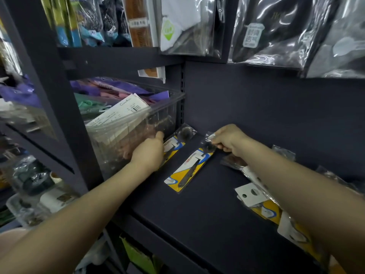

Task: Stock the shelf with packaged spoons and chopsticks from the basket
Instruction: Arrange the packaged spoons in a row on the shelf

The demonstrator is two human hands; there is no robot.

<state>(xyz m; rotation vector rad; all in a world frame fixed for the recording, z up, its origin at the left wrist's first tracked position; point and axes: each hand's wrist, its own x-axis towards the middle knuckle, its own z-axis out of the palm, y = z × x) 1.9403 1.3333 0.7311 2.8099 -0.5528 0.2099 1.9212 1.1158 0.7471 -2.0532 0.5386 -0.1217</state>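
Both hands on packaged spoons [190,168]

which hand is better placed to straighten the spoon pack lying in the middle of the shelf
Right. The right hand already pinches the top end of the middle spoon pack. The left hand rests on another spoon pack by the clear bin.

- Both forearms bare, reaching forward and converging toward the middle of the view.
- Left hand [148,153]: back of hand up, thumb extended forward, remaining fingers curled underneath and hidden; grip state unclear.
- Right hand [229,139]: wrist slightly bent, fingers curled into a loose fist, thumb and fingertips [213,137] pinched together at the far-left edge of the hand.
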